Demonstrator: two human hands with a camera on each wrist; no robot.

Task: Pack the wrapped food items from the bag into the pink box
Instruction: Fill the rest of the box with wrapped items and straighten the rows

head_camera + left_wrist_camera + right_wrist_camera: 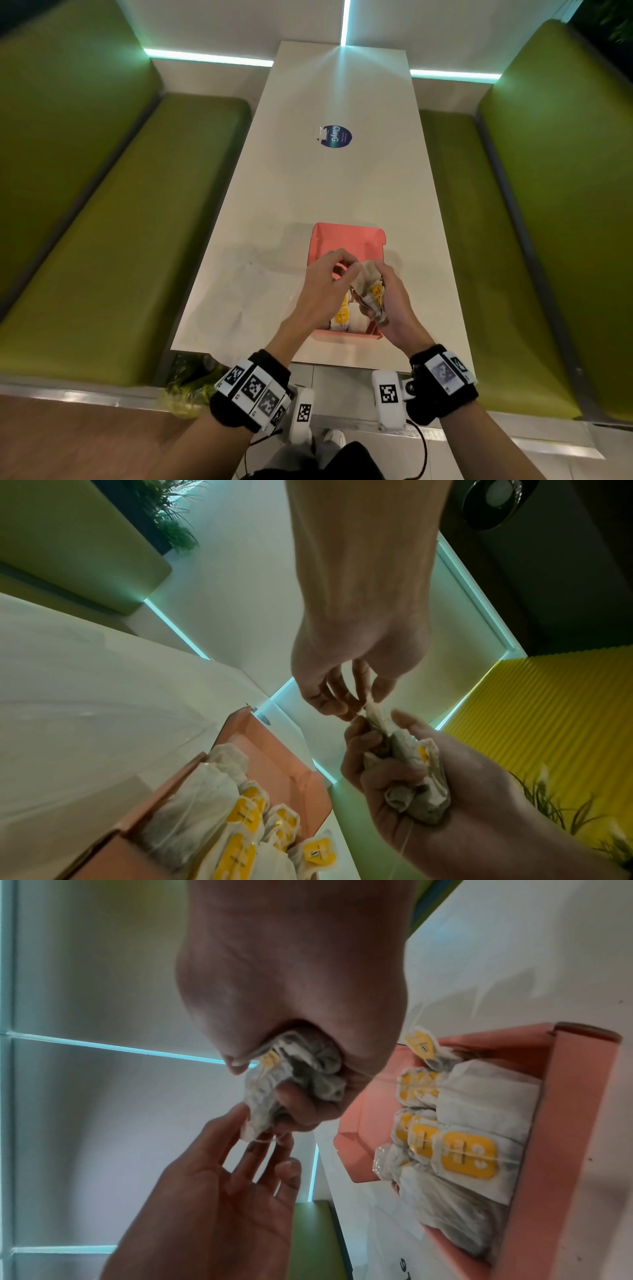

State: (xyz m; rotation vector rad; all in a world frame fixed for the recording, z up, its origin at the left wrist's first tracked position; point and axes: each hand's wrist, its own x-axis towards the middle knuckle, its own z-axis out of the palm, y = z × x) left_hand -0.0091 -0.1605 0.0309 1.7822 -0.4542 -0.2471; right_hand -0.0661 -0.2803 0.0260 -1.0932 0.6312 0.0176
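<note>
The pink box [346, 236] lies open on the white table [329, 185], near its front edge. Several paper-wrapped food items with yellow labels [240, 815] [469, 1153] fill its near half. Above the box my right hand [380, 303] grips a crumpled bundle of the same wrapped items [368, 282] [414, 767] [301, 1074] in its fist. My left hand [342, 270] [368, 699] pinches the bundle's upper tip between thumb and fingers; in the right wrist view my left hand [260, 1131] reaches it from below.
Green bench seats [113, 219] [534, 240] run along both long sides of the table. A round blue sticker [336, 136] sits at the table's middle. A faint clear plastic sheet [246, 301], perhaps the bag, lies flat left of the box.
</note>
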